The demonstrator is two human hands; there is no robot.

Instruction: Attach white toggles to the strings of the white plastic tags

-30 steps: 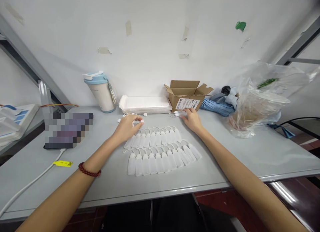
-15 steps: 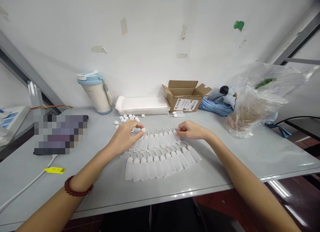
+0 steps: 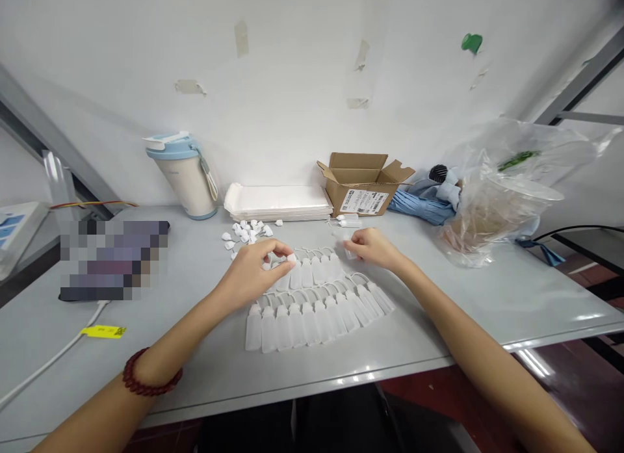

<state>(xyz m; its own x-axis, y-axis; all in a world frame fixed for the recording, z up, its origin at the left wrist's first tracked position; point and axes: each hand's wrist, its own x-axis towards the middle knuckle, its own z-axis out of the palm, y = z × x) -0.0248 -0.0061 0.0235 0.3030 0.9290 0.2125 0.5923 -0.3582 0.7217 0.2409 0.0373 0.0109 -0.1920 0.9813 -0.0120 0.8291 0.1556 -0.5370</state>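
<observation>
Between finger and thumb, my left hand [image 3: 258, 271] pinches a small white cap [image 3: 291, 258] above the left part of the back row of bottles [image 3: 319, 270]. My right hand [image 3: 374, 248] is closed on a small translucent bottle [image 3: 349, 250], held tilted off the right end of that row; fingers hide part of it. Nearer the table's front lies a second row of flat translucent bottles [image 3: 309, 324], each with a white looped strap at its top. Behind my left hand, several loose white caps [image 3: 251, 231] are scattered.
At the back stand a cream tumbler [image 3: 184, 183], a stack of white packs [image 3: 280, 203] and an open cardboard box [image 3: 363, 192]. Two small bottles [image 3: 350, 223] lie before the box. A bagged cup [image 3: 509, 203] stands right, a phone [image 3: 117, 261] left.
My right hand has lifted a bottle away from the back row's right end, moving slightly back and right. My left hand, still pinching the cap, has shifted right.
</observation>
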